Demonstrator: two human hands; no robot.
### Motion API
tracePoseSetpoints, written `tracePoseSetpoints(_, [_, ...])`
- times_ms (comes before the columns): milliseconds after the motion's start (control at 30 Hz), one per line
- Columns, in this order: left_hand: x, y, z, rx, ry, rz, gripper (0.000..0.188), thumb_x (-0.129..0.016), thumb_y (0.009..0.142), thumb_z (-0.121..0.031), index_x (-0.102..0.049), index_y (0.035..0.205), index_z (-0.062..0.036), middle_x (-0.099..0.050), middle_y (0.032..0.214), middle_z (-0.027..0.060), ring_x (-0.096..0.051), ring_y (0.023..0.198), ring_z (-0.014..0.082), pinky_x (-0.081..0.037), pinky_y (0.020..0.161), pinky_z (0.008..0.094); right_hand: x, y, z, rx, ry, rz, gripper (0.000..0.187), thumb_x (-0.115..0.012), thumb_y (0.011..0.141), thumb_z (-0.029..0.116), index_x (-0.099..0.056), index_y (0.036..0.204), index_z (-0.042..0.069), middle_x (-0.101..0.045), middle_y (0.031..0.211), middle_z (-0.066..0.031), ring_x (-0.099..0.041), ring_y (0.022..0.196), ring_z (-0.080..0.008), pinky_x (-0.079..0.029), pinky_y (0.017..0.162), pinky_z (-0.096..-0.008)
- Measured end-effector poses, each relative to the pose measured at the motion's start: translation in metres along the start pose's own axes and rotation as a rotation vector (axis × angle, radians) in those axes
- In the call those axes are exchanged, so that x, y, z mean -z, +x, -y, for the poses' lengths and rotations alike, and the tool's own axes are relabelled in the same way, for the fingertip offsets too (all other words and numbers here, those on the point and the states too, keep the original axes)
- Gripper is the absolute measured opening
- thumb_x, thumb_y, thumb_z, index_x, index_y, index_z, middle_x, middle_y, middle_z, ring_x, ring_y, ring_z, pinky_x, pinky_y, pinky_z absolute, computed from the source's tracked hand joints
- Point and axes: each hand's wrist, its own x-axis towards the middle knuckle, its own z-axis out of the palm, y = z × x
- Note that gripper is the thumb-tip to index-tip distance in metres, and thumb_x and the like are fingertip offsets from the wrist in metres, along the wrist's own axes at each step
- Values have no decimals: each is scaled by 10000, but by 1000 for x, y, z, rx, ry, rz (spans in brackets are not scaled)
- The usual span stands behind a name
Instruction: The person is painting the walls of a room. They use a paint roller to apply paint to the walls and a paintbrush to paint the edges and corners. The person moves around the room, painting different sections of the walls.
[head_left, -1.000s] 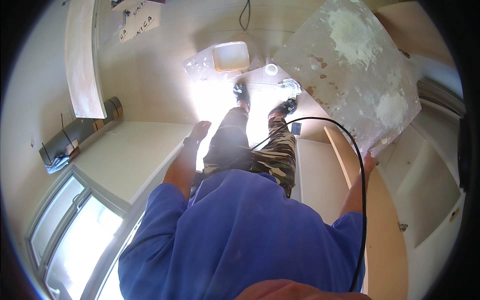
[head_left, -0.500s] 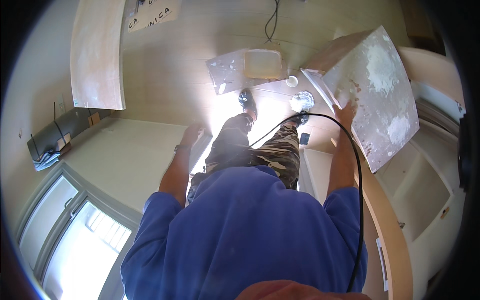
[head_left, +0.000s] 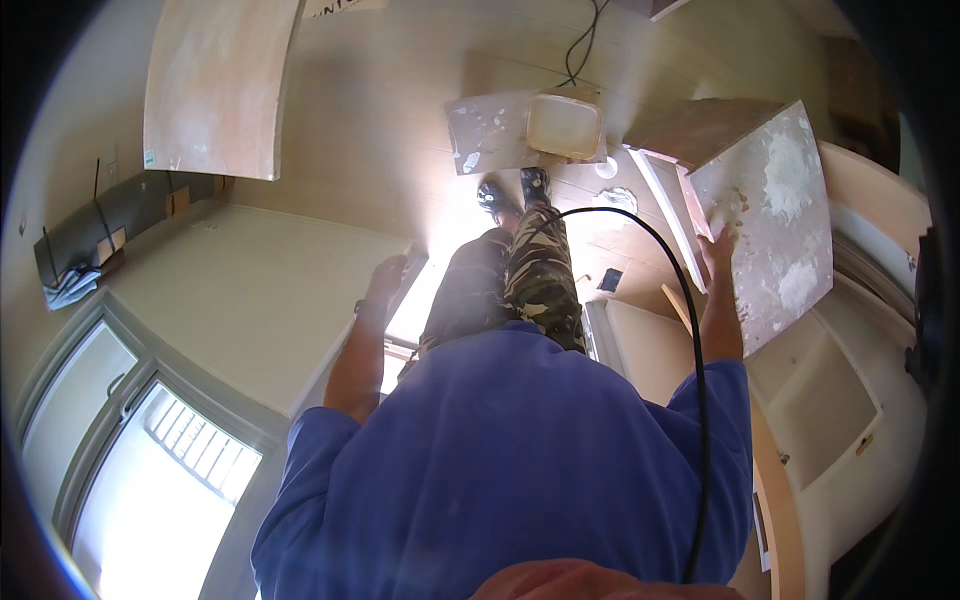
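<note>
My right hand point(head_left: 718, 245) is closed on the near edge of a pale board point(head_left: 770, 220) blotched with white plaster. The board leans at a tilt on my right, with a brown panel point(head_left: 690, 130) joined behind it. My left hand point(head_left: 388, 277) is raised beside the end of a cream half-height wall point(head_left: 270, 290). Its fingers are mostly hidden, and nothing shows in it. A black cable point(head_left: 690, 330) loops from my shoulder down past my legs.
Ahead of my feet lies a splattered sheet point(head_left: 487, 130) with a shallow beige tray point(head_left: 565, 127) on it. A silvery patch point(head_left: 617, 198) and a small dark object point(head_left: 609, 279) lie on the floor. A large pale panel point(head_left: 215, 90) stands at far left, above a glazed door point(head_left: 165, 490).
My right foot has come forward beside the left, off the silvery patch. Both hands have shifted slightly to the right in view; the right remains at the board's edge.
</note>
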Motion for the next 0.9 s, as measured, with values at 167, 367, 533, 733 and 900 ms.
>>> tracePoseSetpoints(167, [15, -8, -23, -91, 70, -58, 444, -523, 881, -393, -561, 1143, -38, -621, 938, 60, -560, 873, 140, -444, 753, 263, 4, -5, 22, -47, 62, 42, 939, -671, 742, 299, -78, 1419, 29, -106, 1409, -348, -186, 1312, -452, -230, 1080, -410])
tracePoseSetpoints(367, [30, -22, 4, -20, 109, -88, 411, -477, 891, -338, -575, 1101, 2, -634, 982, 132, -599, 904, 187, -453, 813, 310, 1, 4, 9, -53, 69, 41, 908, -658, 751, 279, -93, 1421, 39, -124, 1413, -330, -204, 1311, -438, -235, 1078, -398])
tracePoseSetpoints(533, [42, -36, 34, 69, 92, -78, 399, -498, 884, -357, -567, 1069, -11, -611, 933, 81, -559, 849, 144, -434, 736, 281, 0, 5, 7, -5, 196, 65, 909, -664, 745, 293, -110, 1416, 28, -113, 1402, -353, -186, 1312, -449, -230, 1080, -412])
tracePoseSetpoints(733, [38, -42, 42, 77, -2, -71, 394, -509, 877, -383, -568, 1044, -30, -591, 882, 39, -527, 789, 111, -421, 663, 253, 0, 10, -6, -70, 207, 61, 895, -668, 750, 254, -115, 1427, 59, -153, 1418, -295, -253, 1305, -386, -258, 1061, -387])
tracePoseSetpoints(900, [41, -36, 39, 104, 68, -64, 433, -507, 887, -360, -555, 1133, -8, -623, 1010, 119, -600, 924, 195, -459, 802, 305, 3, 6, 4, -80, 173, 80, 897, -662, 757, 265, -103, 1431, 73, -125, 1423, -303, -234, 1310, -403, -249, 1066, -400])
